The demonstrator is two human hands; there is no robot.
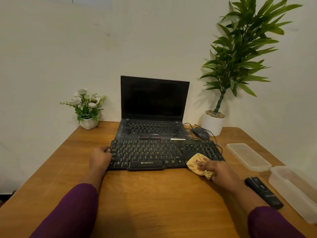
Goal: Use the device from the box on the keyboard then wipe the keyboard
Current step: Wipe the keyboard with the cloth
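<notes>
Two hands work: the left hand (pixel 101 157) clasps the keyboard (pixel 151 152) edge, the right hand (pixel 216 169) bunches the cloth (pixel 194 162) in curled fingers (pixel 202 164); hard swipes may snag keys.

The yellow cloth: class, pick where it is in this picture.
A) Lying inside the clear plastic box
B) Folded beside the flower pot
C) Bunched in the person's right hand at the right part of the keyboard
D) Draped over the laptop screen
C: the right hand grips the bunched yellow cloth on the right part of the keyboard, while the left hand holds its left edge.
</notes>
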